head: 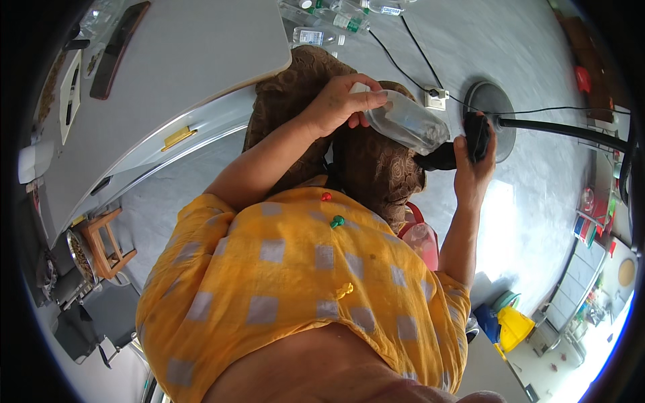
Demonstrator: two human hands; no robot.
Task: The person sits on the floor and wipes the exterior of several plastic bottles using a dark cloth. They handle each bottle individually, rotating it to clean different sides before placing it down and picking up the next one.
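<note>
My left hand (347, 101) grips a clear plastic bottle (410, 121) near its white cap, and the bottle tilts down to the right above my knee. My right hand (476, 151) holds a bunched black cloth (476, 136) between thumb and fingers. Another black piece (437, 157) extends from beside that hand to the base of the bottle; whether it is part of the same cloth I cannot tell. Both hands are over my lap, where brown patterned fabric (388, 166) covers my legs.
Several plastic bottles (315, 36) lie on the floor ahead. A white power socket (436, 98) with black cables sits beside a round black stand base (489, 101). At left is a grey table (201, 45) bearing a dark phone (120, 50); a wooden stool (106, 244) stands below.
</note>
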